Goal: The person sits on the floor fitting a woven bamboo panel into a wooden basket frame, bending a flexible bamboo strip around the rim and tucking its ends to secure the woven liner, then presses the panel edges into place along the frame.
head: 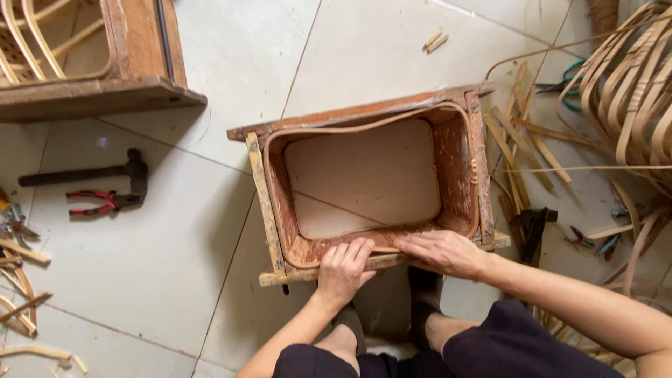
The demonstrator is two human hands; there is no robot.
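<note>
A worn wooden box frame stands on the tiled floor, open at top and bottom so the tiles show through. A bent cane strip runs round inside its rim as a loop. My left hand rests on the near rail with its fingers curled over the cane there. My right hand lies flat beside it, pressing the strip against the same near edge. Both forearms reach in from the lower right, above my knees.
A hammer and red-handled pliers lie on the floor at left. A second wooden frame sits top left. Cane strips, a bundle of bent cane, another hammer and small cutters crowd the right.
</note>
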